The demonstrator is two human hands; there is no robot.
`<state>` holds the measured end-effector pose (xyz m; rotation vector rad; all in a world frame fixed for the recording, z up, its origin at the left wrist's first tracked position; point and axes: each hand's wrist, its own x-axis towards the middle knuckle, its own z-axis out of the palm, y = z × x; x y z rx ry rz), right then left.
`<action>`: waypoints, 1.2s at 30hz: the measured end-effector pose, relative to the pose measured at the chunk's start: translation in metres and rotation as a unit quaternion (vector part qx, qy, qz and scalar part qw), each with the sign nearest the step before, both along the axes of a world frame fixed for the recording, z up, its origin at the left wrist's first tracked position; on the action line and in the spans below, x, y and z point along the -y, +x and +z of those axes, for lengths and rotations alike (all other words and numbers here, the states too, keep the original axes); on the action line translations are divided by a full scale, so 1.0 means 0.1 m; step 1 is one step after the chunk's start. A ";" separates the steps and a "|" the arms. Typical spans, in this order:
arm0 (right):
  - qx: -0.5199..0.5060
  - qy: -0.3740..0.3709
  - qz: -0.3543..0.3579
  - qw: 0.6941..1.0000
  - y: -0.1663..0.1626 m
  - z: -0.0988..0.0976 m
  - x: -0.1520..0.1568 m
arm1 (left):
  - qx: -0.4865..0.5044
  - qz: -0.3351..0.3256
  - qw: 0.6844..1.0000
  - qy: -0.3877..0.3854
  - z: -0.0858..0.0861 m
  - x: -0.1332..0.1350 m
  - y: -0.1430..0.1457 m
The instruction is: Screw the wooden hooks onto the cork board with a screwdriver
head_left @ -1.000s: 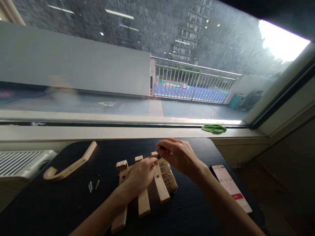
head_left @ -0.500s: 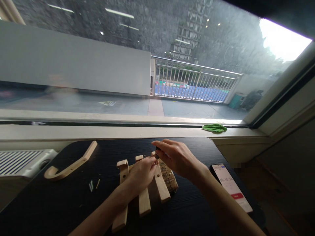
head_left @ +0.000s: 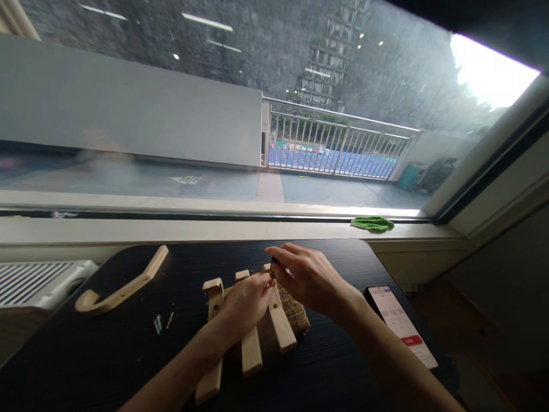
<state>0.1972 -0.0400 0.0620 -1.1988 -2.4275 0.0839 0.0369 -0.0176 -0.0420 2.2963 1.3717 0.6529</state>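
Observation:
My right hand (head_left: 306, 274) is closed around a short screwdriver (head_left: 274, 264); its dark handle shows between the fingers, and the tip is hidden. My left hand (head_left: 251, 294) lies over the pale wooden strips, its fingers pinched together just below the tool. What they pinch is hidden. Under the hands are a curved-end strip (head_left: 215, 303) on the left, a middle strip (head_left: 251, 352) and a right strip (head_left: 281, 323) with a hole. They lie across a piece of wood with rough bark (head_left: 295, 309).
A loose hooked wooden strip (head_left: 128, 286) lies at the table's left, with several screws (head_left: 158, 324) nearer me. A phone (head_left: 401, 326) showing a timer is at the right. A green cloth (head_left: 372, 224) rests on the window sill; a radiator (head_left: 47, 283) stands left of the black table (head_left: 334, 366).
The right hand and the screwdriver have turned very slightly. The left hand and the wooden strips keep their places; the whole view has shifted a little.

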 end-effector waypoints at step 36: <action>-0.017 -0.035 0.024 0.999 0.02 -0.10 -0.08 | -0.006 -0.011 1.000 -0.006 0.03 -0.01 0.00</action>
